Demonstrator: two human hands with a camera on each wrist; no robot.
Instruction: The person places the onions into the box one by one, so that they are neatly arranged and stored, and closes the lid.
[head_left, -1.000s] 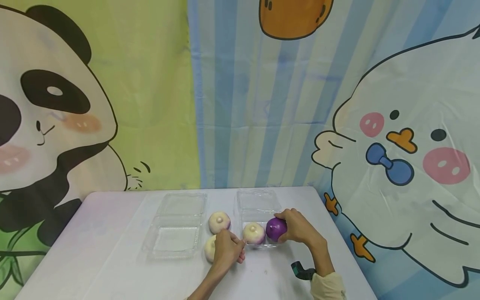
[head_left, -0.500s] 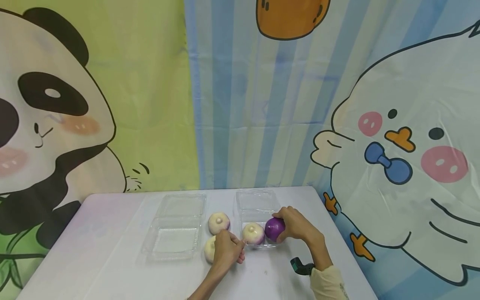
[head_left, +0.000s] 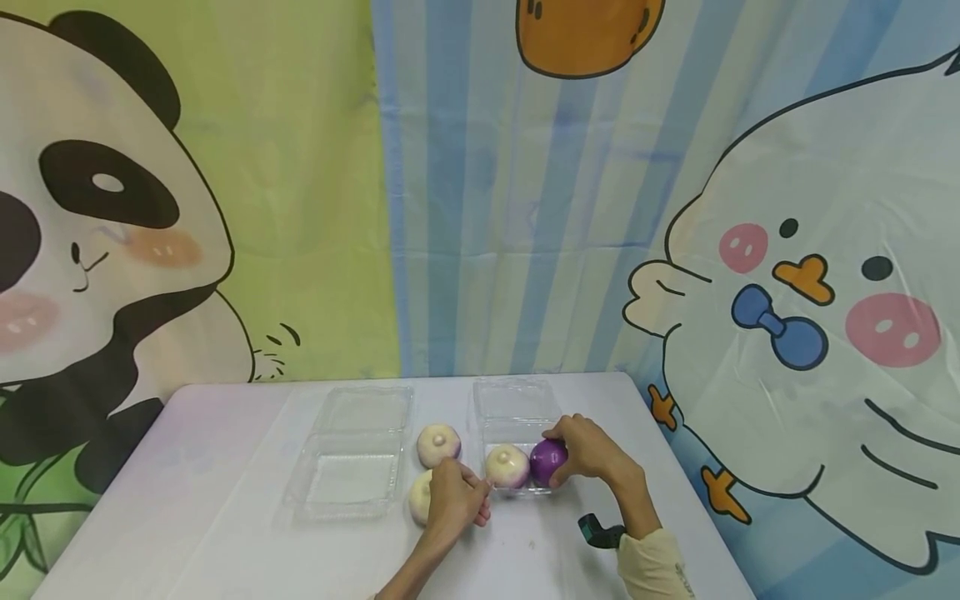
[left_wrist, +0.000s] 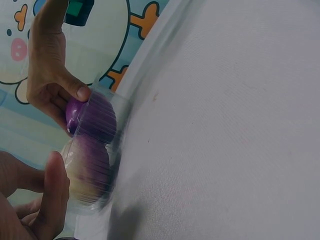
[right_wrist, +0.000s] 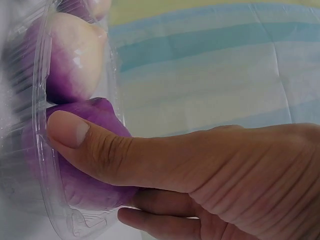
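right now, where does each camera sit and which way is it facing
Head: worn on the head, facing forward and down at the white table and cartoon backdrop; left hand, right hand and both forearms show.
Left wrist: on that wrist, looking across the right clear container; part of the left hand shows near, the right hand farther off.
Right wrist: on that wrist, looking closely at the purple bulb; only the right hand and wrist show.
Shared: both wrist views show the purple bulb and the pale-and-purple bulb.

The purple bulb [head_left: 546,463] has edged (slightly) toward the pale bulb [head_left: 507,467].
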